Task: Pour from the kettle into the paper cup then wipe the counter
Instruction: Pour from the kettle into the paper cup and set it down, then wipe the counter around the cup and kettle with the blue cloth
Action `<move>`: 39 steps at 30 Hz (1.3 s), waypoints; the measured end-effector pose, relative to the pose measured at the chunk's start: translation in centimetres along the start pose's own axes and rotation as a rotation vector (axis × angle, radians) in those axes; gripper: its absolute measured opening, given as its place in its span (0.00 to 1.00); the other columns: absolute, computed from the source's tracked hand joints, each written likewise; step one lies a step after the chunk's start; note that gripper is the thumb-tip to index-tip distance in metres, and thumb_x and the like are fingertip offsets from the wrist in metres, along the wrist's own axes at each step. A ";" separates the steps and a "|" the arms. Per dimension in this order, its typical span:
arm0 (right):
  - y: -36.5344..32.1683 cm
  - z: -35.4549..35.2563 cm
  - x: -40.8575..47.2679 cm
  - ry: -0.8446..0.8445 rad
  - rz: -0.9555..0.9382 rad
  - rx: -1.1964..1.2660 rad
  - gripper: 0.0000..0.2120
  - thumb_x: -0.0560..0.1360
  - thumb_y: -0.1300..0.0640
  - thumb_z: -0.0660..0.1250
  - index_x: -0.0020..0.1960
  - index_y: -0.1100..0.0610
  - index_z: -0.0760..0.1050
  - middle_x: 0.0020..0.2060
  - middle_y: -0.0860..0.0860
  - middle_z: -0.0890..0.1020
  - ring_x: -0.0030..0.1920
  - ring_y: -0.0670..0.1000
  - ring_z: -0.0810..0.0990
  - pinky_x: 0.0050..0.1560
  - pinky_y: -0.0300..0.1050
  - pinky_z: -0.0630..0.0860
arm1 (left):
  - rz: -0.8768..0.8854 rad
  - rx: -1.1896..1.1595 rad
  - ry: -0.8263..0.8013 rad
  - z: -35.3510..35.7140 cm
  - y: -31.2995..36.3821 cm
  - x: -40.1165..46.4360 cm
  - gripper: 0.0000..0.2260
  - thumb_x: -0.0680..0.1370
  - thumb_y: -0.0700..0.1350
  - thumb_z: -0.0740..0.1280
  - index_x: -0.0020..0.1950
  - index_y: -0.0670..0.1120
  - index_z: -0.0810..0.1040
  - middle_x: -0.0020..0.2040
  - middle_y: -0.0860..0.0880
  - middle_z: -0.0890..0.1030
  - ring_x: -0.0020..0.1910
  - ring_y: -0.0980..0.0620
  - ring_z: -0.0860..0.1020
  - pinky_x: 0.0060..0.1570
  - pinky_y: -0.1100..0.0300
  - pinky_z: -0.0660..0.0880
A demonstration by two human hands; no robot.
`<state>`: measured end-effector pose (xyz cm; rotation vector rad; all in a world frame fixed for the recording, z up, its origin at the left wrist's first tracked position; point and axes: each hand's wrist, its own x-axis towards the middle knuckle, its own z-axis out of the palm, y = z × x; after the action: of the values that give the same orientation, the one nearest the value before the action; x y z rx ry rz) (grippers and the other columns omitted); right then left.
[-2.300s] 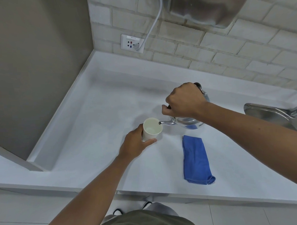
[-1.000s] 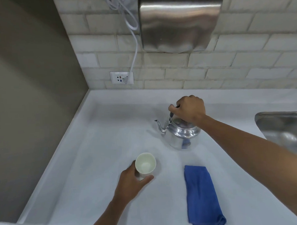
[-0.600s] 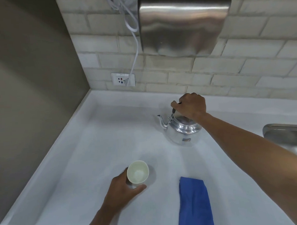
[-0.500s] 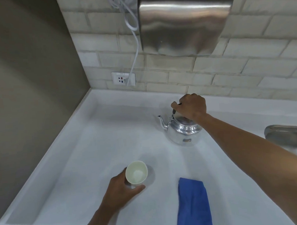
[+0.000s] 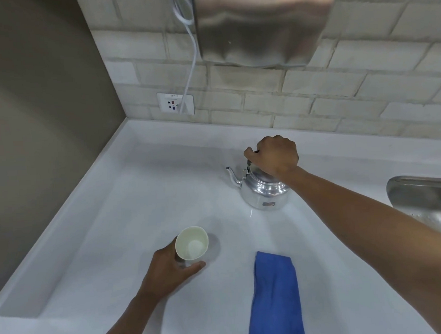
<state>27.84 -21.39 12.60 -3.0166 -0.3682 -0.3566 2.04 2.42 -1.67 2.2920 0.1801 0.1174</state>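
Head view looked down on a white surface set into a corner, with a dull brown wall along its left edge. On the brick back wall a socket took a white cord that ran up beside a steel dryer.

Toward the near left, the left hand held the cup — thumb curled round its near side, fingers wrapped behind its left side. The cup stood on the surface, upright, its mouth open to the camera; whether it held liquid could not be told for sure, though the bottom looked pale and glossy.

Farther back and to the right stood the kettle, shiny metal, its base on the surface and its spout pointing left. The right hand was closed in a fist over its top, gripping the handle, with the forearm stretching off to the lower right. Kettle and cup stood well apart.

Near the front edge, to the right of the cup and below the kettle, lay a folded blue cloth — flat on the surface, touched by neither hand, its near end cut off by the frame.

At the far right the rim of a steel sink showed.
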 end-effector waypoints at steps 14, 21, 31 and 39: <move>0.1 0.7 -1.1 0.058 0.011 0.004 0.27 0.73 0.37 0.56 0.29 0.57 0.73 0.23 0.51 0.73 0.28 0.55 0.75 0.31 0.40 0.67 | -0.001 -0.008 0.002 0.0 0.0 -0.1 0.27 0.63 0.58 0.83 0.55 0.64 0.73 0.50 0.72 0.79 0.47 0.65 0.79 0.44 0.75 0.71; -1.3 0.4 -5.3 0.475 -0.058 0.294 0.17 0.72 0.38 0.67 0.52 0.49 0.80 0.48 0.48 0.80 0.51 0.54 0.75 0.54 0.52 0.69 | 0.016 -0.060 -0.023 -0.1 -0.3 -0.2 0.26 0.63 0.57 0.83 0.54 0.67 0.73 0.51 0.69 0.80 0.50 0.62 0.79 0.46 0.71 0.73; -4.4 5.7 -29.6 0.198 0.271 0.710 0.12 0.79 0.62 0.63 0.59 0.53 0.77 0.53 0.42 0.79 0.54 0.41 0.74 0.56 0.28 0.67 | 0.038 0.018 -0.127 -2.0 -3.8 -4.4 0.42 0.73 0.61 0.73 0.81 0.55 0.56 0.76 0.63 0.63 0.74 0.66 0.61 0.72 0.68 0.57; -4.7 8.9 -32.4 -0.148 0.275 0.131 0.30 0.81 0.49 0.42 0.74 0.67 0.62 0.73 0.61 0.67 0.74 0.61 0.63 0.73 0.56 0.62 | 0.278 0.414 -0.149 -2.3 -6.0 -7.7 0.35 0.82 0.65 0.49 0.80 0.42 0.59 0.81 0.46 0.57 0.81 0.50 0.52 0.79 0.50 0.50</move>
<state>-1.94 -23.27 -3.52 -2.9164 0.0166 -0.0850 -6.48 6.79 -4.87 2.7170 -0.2130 0.0543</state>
